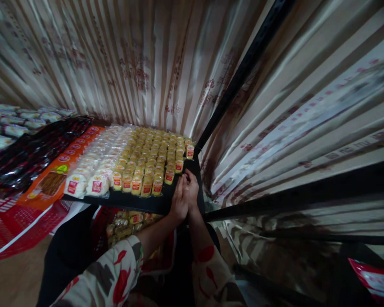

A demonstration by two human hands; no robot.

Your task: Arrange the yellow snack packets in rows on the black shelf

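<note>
My left hand (179, 199) and my right hand (193, 189) are close together over the dark shelf (121, 200), near its right corner. Their fingers are closed toward each other, and whatever is between them is hidden. Just beyond and to the left stand rows of small yellow wrapped snack packets (147, 164) with red labels. The packet nearest my fingertips (178, 166) ends one of the shorter rows at the right. White wrapped packets (97, 185) lie in rows left of the yellow ones.
Orange snack bags (59, 170), dark shiny packets (35, 149) and pale packets (19, 121) continue leftward. A red basket (22, 226) hangs at the lower left. Yellow packets (118, 226) fill a container below the shelf. A black post (240, 81) and printed curtain (141, 64) border the shelf.
</note>
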